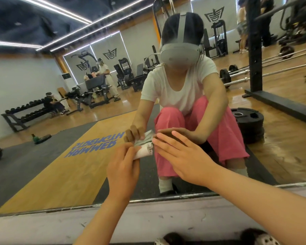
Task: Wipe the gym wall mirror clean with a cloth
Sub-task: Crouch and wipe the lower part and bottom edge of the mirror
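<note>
Folded white cloth [143,152] touches the wall mirror [74,161].

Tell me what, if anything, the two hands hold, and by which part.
The left hand grips the folded white-grey cloth by its lower left end, against the wall mirror. The right hand holds nothing, fingers straight.

Both bare forearms are stretched forward and upward from the lower edge of the view, the right one slanted in from the lower right. The left grip [123,167] is seen from the back, its fingers and thumb curled round the end of a folded cloth [143,153]. The right grip [181,154] is held flat, fingers straight and slightly spread, the fingertips [163,138] just beside the cloth.
</note>
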Tool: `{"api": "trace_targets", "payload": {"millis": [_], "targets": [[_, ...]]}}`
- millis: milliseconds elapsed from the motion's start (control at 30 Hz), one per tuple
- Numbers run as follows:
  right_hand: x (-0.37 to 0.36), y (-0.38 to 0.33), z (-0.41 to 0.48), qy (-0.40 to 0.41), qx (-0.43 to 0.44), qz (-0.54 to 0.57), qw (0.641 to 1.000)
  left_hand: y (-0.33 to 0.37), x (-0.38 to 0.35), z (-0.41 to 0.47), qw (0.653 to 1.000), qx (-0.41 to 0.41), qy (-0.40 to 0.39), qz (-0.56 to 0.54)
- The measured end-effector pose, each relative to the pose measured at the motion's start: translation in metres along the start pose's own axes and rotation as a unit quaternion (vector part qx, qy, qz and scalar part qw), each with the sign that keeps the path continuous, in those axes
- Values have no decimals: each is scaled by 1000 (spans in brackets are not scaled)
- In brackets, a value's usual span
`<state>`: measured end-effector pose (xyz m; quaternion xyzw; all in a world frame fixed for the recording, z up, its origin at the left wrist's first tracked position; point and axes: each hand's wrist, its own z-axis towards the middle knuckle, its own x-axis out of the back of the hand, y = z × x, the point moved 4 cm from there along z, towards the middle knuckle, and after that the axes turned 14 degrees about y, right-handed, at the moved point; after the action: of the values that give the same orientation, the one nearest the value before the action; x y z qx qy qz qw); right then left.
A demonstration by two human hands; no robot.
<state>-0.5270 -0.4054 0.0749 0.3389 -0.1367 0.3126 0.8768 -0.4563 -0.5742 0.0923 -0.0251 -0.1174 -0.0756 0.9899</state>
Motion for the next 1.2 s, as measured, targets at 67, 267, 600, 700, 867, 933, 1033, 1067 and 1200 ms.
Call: {"api": "trace_targets", "payload": {"millis": [67,267,600,700,867,933,1033,1067,1200], "targets": [[0,-7,-1,-7,15,10,1000,3,-6,-10,999,-33,-8,-3],[-13,-21,-11,-40,37,36,998,1,-13,-53,999,-48,-17,3],[-22,-43,19,0,51,26,998,-6,-13,-69,999,1,-47,-5],[-28,-43,20,-9,50,8,999,-11,-10,-66,999,-5,-33,2],[-28,-44,20,1,47,3,999,-7,-17,-86,1000,-21,-7,7],[-26,-43,21,-4,57,-6,998,-6,-22,-99,1000,-20,-12,2],[-23,-42,21,-20,69,-9,997,-6,-28,-119,999,-33,-39,-9],[-22,-42,21,-25,71,-7,997,-7,-29,-127,997,-45,-56,-9],[-18,-40,14,-41,82,-4,996,-10,-32,-155,989,-58,-133,-7]]}}
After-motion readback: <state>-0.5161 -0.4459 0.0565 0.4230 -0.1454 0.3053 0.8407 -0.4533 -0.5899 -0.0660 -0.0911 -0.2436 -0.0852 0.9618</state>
